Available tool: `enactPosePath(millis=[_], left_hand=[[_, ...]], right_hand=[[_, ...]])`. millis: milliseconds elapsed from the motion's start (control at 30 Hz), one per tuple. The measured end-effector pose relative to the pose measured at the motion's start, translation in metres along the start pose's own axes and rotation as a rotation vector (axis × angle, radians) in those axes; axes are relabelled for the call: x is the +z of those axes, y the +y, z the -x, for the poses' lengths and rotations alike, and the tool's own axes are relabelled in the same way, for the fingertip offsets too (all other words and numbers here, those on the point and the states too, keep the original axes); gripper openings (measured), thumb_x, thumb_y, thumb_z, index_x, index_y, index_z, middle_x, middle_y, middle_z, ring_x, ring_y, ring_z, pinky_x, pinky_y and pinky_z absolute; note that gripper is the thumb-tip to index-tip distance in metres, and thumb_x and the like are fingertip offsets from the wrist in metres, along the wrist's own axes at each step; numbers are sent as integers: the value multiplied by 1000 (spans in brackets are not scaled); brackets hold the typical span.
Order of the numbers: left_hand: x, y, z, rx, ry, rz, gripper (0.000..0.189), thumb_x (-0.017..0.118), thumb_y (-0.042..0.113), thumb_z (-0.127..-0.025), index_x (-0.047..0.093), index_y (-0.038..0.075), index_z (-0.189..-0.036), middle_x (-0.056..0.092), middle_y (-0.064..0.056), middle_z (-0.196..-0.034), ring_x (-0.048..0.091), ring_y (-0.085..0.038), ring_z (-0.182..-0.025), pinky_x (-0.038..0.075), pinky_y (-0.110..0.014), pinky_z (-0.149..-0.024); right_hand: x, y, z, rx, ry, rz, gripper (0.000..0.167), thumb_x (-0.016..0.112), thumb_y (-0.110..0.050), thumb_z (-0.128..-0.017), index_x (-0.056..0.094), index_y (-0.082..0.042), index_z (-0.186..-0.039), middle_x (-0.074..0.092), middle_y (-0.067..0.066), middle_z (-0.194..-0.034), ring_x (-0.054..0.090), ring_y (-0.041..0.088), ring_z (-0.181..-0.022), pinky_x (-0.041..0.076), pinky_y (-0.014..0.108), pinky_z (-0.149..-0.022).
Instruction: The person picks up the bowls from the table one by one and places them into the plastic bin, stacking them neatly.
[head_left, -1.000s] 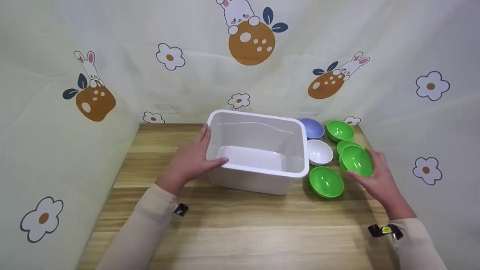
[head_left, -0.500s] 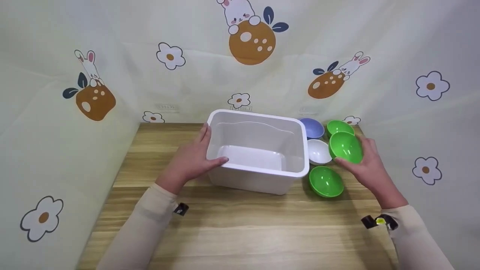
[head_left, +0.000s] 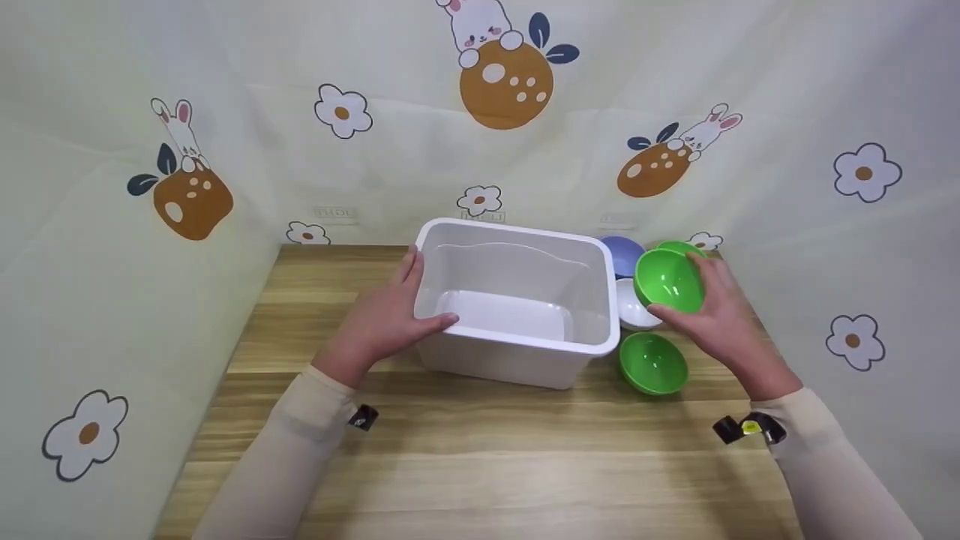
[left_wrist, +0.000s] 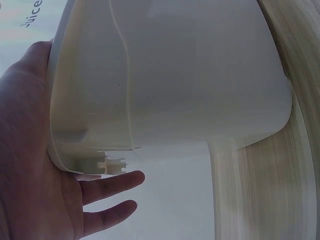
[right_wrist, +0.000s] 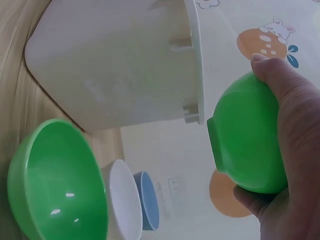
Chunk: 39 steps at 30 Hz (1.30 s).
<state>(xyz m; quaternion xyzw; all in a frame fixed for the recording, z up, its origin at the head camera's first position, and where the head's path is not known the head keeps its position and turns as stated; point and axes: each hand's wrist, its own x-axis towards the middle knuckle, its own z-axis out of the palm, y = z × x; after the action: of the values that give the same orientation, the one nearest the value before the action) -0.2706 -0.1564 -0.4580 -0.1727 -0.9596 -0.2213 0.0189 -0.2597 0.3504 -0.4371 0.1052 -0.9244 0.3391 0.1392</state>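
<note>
Arrangement of box, bowls and hands on a wooden table (head_left: 525,465), a patterned curtain (head_left: 412,172) hanging behind. The left hand (head_left: 382,315) is resting along the left side of the white box (head_left: 517,343), its fingers stretching nearly straight and its thumb reaching to the near left corner. In the left wrist view, two fingers are extending beyond the wall rather than curling round it. This broad contact is probably steadying the box, which is standing upright on the table. The right hand (head_left: 720,315) is gripping the held green bowl (head_left: 670,281) between thumb and fingers across its outer wall; such a hold is apparently leaving the inside untouched. The held green bowl is hanging clear of the table, to the right of the box, its base pointing roughly downward. Beneath and around it, the white bowl (head_left: 632,309) is sitting between the blue bowl (head_left: 621,255) behind and the near green bowl (head_left: 652,364) in front; the far green bowl (head_left: 681,245) is showing only partly. Their grouping is presumably placing them within the right hand's reach.
</note>
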Motion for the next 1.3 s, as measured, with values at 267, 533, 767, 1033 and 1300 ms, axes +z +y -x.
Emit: enactPosePath(millis=[267,533,767,1033,1300], left_hand=[[1,-2,-2,-4,0,2,130,57,90,-92,13,3,-176,7,-13,-185,68,-53,-121,58,-65,-102],[1,-2,-1,-17,-1,5,127,60,87,-93,13,4,-177,6,-12,-186,67,-53,-125,56,-66,-105],[0,0,-1,1,-4,-17,127,59,86,-93,15,1,-176,9,-16,-185,71,-52,-108,59,-63,-100],[0,0,-1,-4,-6,-5,126,59,86,-94,15,1,-176,8,-16,-185,66,-55,-125,55,-65,-107],[-1,2,0,-11,-13,0,131,54,94,-90,14,3,-176,6,-14,-185,64,-55,-127,54,-64,-109]], right_hand=[[6,-13,-9,-42,-29,-77,105,99,-36,-85,41,-2,-167,46,21,-157,47,40,-138,44,68,-111],[9,-29,-18,-34,-77,-91,107,97,-37,-87,38,2,-167,45,24,-155,50,42,-134,48,65,-109],[11,-42,-24,-51,-112,-65,111,98,-39,-85,36,1,-168,44,23,-158,46,42,-139,43,66,-113],[17,-55,-36,-98,-159,-64,114,101,-38,-82,37,0,-168,47,23,-155,50,41,-139,42,65,-116],[25,-73,-47,-92,-245,-48,125,103,-52,-76,36,-2,-169,45,22,-157,50,41,-140,43,66,-118]])
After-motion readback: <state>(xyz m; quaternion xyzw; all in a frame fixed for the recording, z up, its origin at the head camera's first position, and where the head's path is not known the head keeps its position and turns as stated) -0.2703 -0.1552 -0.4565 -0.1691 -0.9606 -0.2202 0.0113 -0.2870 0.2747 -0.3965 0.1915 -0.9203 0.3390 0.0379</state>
